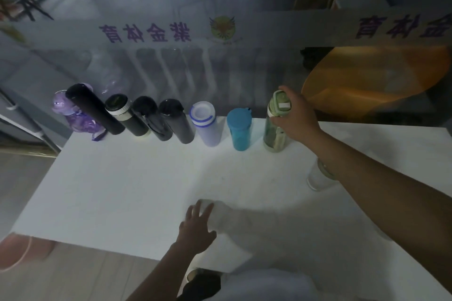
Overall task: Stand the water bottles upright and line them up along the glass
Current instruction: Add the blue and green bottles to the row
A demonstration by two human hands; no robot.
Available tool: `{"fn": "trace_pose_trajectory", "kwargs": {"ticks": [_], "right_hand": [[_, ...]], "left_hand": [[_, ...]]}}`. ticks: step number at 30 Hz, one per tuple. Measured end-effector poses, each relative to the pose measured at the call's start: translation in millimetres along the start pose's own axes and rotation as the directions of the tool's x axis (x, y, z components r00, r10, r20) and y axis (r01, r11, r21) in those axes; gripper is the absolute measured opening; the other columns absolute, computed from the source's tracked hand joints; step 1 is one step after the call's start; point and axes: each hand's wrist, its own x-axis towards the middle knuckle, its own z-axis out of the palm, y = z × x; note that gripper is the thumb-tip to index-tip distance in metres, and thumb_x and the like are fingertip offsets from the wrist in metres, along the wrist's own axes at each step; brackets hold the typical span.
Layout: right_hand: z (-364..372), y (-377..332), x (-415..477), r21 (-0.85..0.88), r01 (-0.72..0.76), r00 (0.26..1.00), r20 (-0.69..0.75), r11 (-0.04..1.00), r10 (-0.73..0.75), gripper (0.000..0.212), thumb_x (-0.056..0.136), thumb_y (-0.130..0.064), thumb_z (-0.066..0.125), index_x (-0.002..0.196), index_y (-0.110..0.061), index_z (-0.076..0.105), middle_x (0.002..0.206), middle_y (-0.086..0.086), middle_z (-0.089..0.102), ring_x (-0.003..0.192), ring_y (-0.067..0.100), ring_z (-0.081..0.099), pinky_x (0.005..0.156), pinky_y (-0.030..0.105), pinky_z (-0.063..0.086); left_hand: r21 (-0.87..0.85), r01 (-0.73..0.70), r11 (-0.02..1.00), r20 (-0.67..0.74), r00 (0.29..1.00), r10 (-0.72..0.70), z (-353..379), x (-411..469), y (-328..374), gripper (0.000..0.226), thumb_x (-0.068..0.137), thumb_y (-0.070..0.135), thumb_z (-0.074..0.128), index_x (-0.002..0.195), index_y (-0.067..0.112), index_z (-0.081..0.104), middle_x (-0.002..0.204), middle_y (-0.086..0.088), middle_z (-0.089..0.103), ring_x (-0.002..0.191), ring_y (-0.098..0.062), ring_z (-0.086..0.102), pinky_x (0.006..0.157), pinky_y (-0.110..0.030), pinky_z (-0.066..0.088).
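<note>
Several bottles stand upright in a row at the white table's [122,190] far edge, against the glass wall [171,68]: a purple one [73,115], a tall black one [95,110], further dark ones, a pale lilac one [206,124] and a teal one [239,129]. My right hand [296,115] grips the cap and neck of a green clear bottle [275,129], upright at the row's right end. My left hand [197,225] lies on a white bottle [232,227] lying on its side near the front edge. A clear bottle [318,176] shows partly under my right forearm.
The glass carries a white band with purple characters [146,33]. Behind the glass at right is an orange curved shape [367,80]. The table's left edge drops to a floor [22,178]. A dark object [203,283] sits below the front edge.
</note>
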Motion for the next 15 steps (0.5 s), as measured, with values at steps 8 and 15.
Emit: {"fn": "trace_pose_trajectory", "kwargs": {"ticks": [8,15], "right_hand": [[-5,6,-2,-0.018,0.042,0.998,0.042,0.999,-0.042,0.078,0.077,-0.025,0.075,0.141,-0.03,0.03,0.139,0.004,0.044,0.125,0.026,0.046,0.103,0.044,0.045],[-12,10,-7,-0.037,0.064,0.993,0.104,0.997,-0.06,0.09,0.076,-0.035,0.075,0.146,-0.034,0.018,0.149,0.001,0.034,0.134,0.027,0.038,0.108,0.046,0.039]], "left_hand": [[0.023,0.064,0.998,0.011,0.998,-0.065,4,-2,10,0.084,0.087,0.043,0.058,0.153,0.036,0.006,0.163,-0.001,-0.004,0.15,-0.03,0.001,0.112,-0.052,0.031],[-0.029,0.107,0.994,0.068,0.992,-0.105,-8,-2,16,0.084,0.085,0.04,0.06,0.153,0.038,0.01,0.163,0.001,-0.002,0.15,-0.027,0.002,0.113,-0.053,0.029]]}}
